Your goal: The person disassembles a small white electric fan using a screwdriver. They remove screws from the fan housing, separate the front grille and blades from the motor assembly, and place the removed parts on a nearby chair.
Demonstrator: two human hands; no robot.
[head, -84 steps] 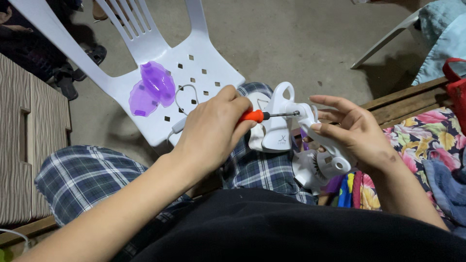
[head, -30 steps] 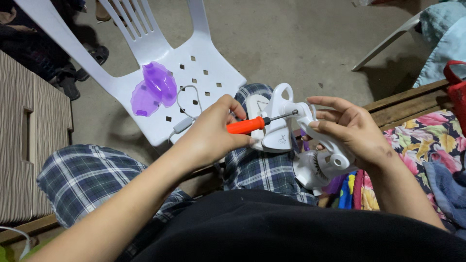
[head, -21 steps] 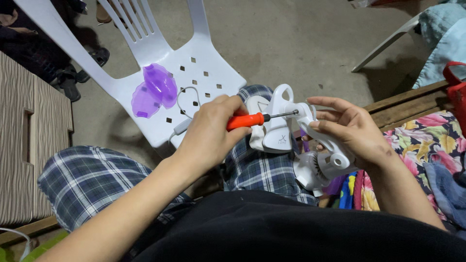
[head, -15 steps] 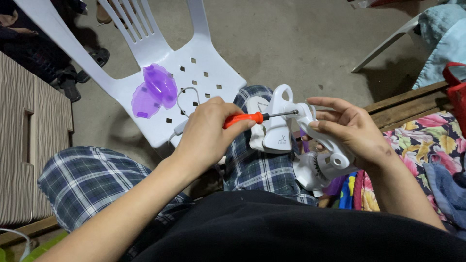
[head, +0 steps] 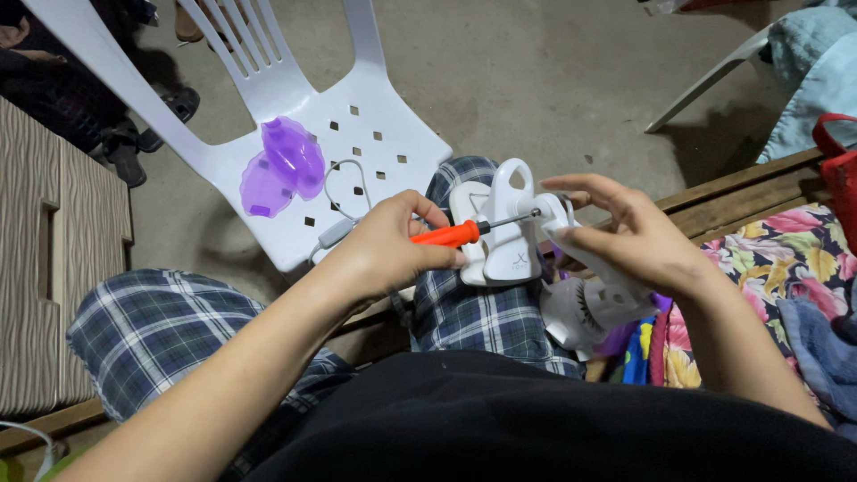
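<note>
White plastic fan housing (head: 511, 234), resting over the person's right knee on plaid trousers (head: 161, 330); a small dark logo mark sits low on its rounded stand, too small to make out. Left hand (head: 386, 252): grip pressed together around the orange handle of a screwdriver (head: 455, 234), thumb and fingers wrapped about it, forearm running in from lower left. The metal shaft points right and slightly up, its tip meeting the housing near the upper neck. Right hand (head: 636, 243): fingers spread and lightly curled over the right part of the housing, fingertips touching it, palm turned down and wrist coming in from lower right. A ribbed round white section (head: 580, 312) shows just below this hand.

White plastic chair (head: 357, 125), beyond the knees, seat pierced with square holes. Two translucent purple fan blades (head: 284, 165) lie on the seat's left part, overlapping. A thin white cable (head: 339, 192) loops beside them and runs toward the left hand. Floral-printed cloth (head: 786, 259) lies at right on a wooden frame (head: 741, 183); a red bag (head: 839, 161) stands at the right edge. Bare concrete floor (head: 553, 80) behind.
</note>
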